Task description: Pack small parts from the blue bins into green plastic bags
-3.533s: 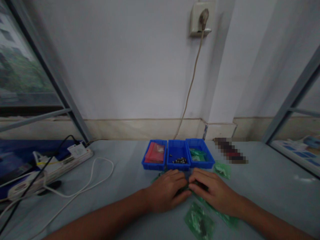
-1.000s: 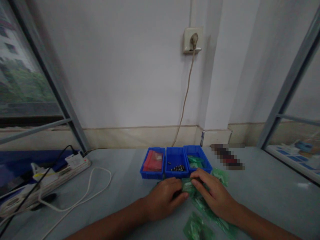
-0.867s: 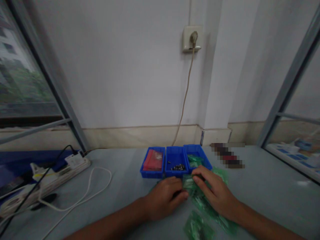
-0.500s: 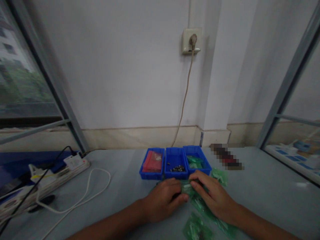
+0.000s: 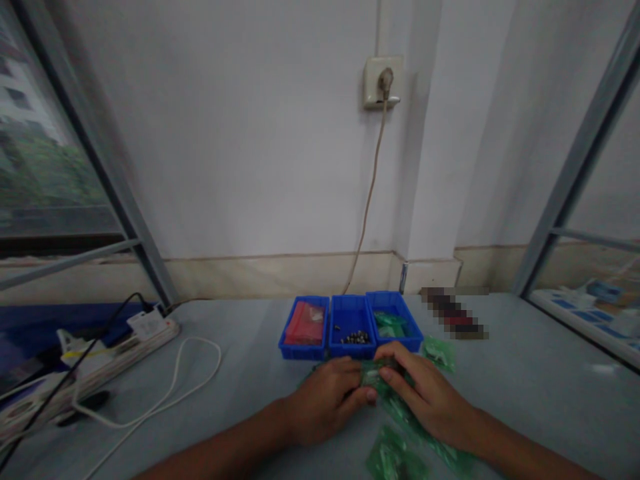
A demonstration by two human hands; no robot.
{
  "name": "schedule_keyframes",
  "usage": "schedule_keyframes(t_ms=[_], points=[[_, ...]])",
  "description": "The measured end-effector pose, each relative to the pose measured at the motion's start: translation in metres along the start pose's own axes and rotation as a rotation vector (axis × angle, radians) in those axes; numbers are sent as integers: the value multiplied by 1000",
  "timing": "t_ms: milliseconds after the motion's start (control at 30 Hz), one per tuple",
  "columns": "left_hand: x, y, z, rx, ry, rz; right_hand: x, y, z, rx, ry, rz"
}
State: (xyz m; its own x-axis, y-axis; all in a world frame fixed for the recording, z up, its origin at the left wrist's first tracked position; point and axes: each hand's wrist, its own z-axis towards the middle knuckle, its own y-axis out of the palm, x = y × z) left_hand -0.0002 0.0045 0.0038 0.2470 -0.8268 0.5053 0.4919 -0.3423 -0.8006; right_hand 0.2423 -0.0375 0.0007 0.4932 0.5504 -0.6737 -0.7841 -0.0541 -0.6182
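A green plastic bag [image 5: 371, 375] stretches between my two hands on the table. My left hand [image 5: 327, 403] is closed on its left side, thumb toward the bag. From the right, my right hand [image 5: 425, 393] pinches the bag between thumb and fingers. More green bags [image 5: 407, 417] run beneath my right hand toward the lower right. Closer to me lies another green bag [image 5: 393, 457] with pale pieces inside. One small green bag [image 5: 439, 353] rests beyond my right hand. What the held bag contains is partly hidden by my fingers.
Behind my hands stand three blue bins: one with red packets [image 5: 304, 325], one with small metal parts [image 5: 356, 337], one with green bags [image 5: 390, 325]. A power strip [image 5: 125, 363] and white cable [image 5: 175, 380] lie left. A blurred-out item [image 5: 453, 313] sits back right.
My right hand has shifted very slightly left along the bag. My left hand stays in nearly the same place, and the bins and loose bags have not moved.
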Motion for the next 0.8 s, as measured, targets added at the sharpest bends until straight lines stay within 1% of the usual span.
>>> schedule_keyframes(t_ms=[167, 333, 467, 633, 800], points=[[-1, 1, 1, 30, -24, -59, -1, -2, 1, 21, 4, 29], [-4, 2, 2, 34, -35, -104, -2, -2, 1, 26, 12, 31], [-6, 3, 1, 27, -56, -110, -4, -3, 2, 35, -1, 20], [-5, 2, 1, 30, -44, -107, -7, -5, 3, 30, -24, 1], [-3, 1, 2, 25, -32, -91, -4, -6, 1, 25, -67, -43]])
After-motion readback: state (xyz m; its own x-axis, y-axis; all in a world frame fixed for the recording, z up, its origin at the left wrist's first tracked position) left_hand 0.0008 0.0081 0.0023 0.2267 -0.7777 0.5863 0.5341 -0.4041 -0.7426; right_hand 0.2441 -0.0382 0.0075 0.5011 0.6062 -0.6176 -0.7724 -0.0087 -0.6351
